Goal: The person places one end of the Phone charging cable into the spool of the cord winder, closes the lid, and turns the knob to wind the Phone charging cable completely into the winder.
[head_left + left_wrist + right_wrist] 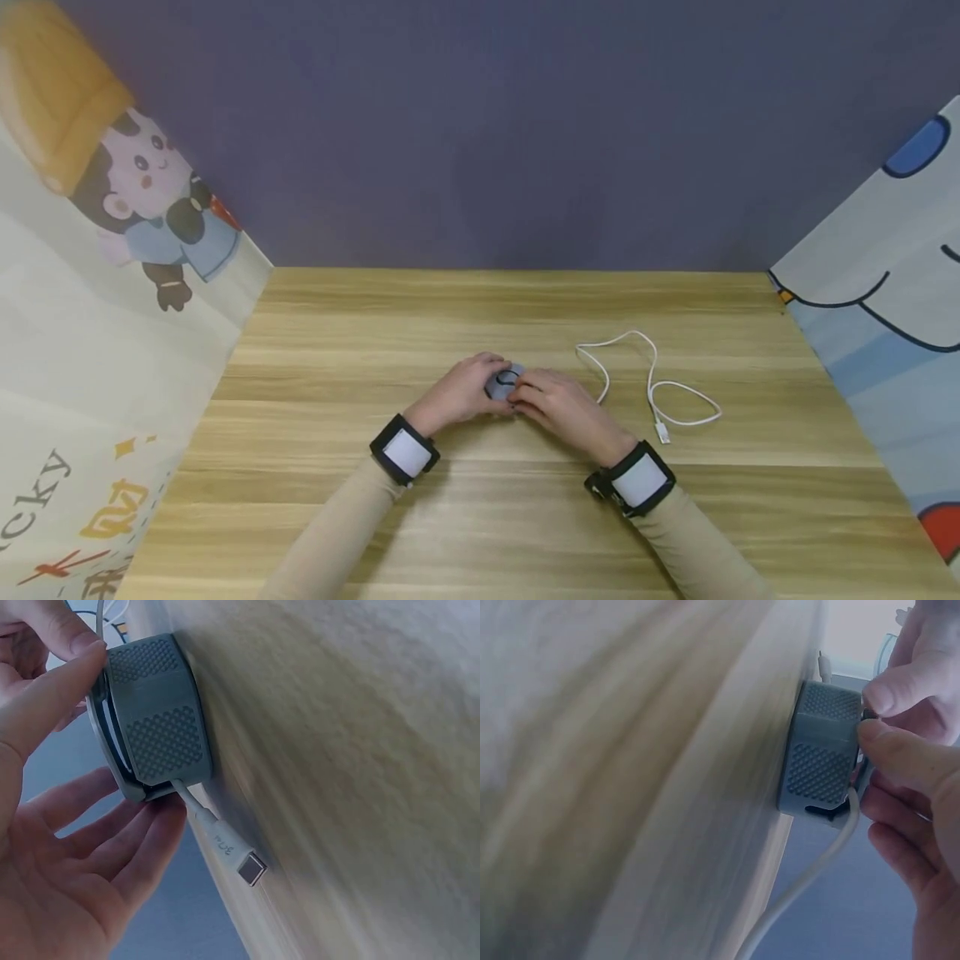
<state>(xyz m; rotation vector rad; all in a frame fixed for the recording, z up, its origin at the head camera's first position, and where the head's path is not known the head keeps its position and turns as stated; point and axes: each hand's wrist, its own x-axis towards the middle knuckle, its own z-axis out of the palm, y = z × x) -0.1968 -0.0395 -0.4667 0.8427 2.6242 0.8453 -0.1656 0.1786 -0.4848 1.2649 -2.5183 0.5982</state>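
Note:
A grey-blue, hexagonal cable winder with textured side panels sits at the middle of the table. My left hand grips it from the left, thumb near its upper rim and fingers curled about the far side. From the right, my right hand holds the same rim, its thumb pressed beside the slot. A white charging cable enters the slot below that thumb. The cable's short end, a USB-C plug, sticks out of the winder's left side. Cable inside the winder is mostly hidden.
The rest of the white cable lies in loose loops on the wooden table to the right, ending in a USB-A plug. A dark wall stands behind, with printed panels on both sides.

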